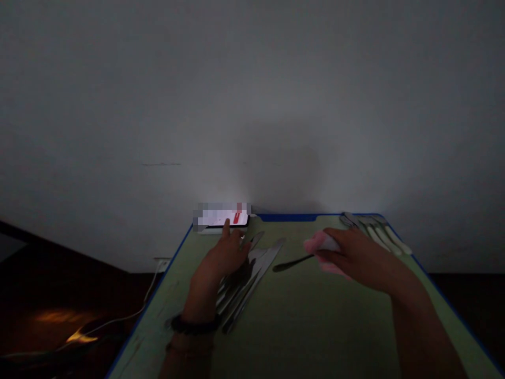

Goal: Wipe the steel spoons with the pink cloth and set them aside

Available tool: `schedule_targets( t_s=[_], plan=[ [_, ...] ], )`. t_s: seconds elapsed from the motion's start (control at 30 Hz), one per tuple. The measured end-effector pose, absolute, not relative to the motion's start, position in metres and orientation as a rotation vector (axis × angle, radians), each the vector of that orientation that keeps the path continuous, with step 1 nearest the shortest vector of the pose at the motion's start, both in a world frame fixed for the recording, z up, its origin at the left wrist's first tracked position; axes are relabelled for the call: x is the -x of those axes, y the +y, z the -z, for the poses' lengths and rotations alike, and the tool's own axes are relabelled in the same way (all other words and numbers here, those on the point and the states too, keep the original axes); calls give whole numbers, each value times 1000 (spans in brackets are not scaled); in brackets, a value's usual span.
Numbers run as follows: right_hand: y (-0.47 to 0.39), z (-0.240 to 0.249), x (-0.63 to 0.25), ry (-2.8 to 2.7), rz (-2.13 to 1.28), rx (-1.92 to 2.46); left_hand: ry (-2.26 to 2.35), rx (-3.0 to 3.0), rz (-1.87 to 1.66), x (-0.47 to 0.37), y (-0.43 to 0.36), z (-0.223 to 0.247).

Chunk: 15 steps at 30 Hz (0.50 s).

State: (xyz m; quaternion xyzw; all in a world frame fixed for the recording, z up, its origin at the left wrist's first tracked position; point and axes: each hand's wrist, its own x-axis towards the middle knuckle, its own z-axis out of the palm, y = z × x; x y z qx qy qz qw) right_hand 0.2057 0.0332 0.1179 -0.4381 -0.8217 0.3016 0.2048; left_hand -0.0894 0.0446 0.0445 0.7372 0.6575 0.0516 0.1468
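Observation:
My left hand [226, 259] reaches over a pile of table knives [258, 279], its index finger stretched out to the lit screen of a phone [219, 217]. The fingertip is at the screen; I cannot tell whether it presses. The other fingers are loosely curled, and I see nothing in them. My right hand [355, 258] grips a pink cloth [315, 242] folded around a piece of cutlery [292, 263]. One slim dark end of that piece sticks out to the left; the rest is hidden in the cloth and hand, so its kind is unclear.
Several pieces of cutlery [381, 231] lie side by side at the table's back right corner. The green table [307, 337] has a blue edge and stands against a grey wall [276, 95]. A white cable [130, 317] runs down to the left. The room is dim.

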Motion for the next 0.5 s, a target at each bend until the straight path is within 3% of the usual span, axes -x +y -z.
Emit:
schedule_targets(
  t_s=[0.33,0.5],
  plan=[
    [30,-128,-204,-2324,-902,1297,1943,-1993,-127,92,51,-35],
    [28,-131,-203,-2312,-879,1281,1876,-2064,-248,83,41,-54]
  ],
)
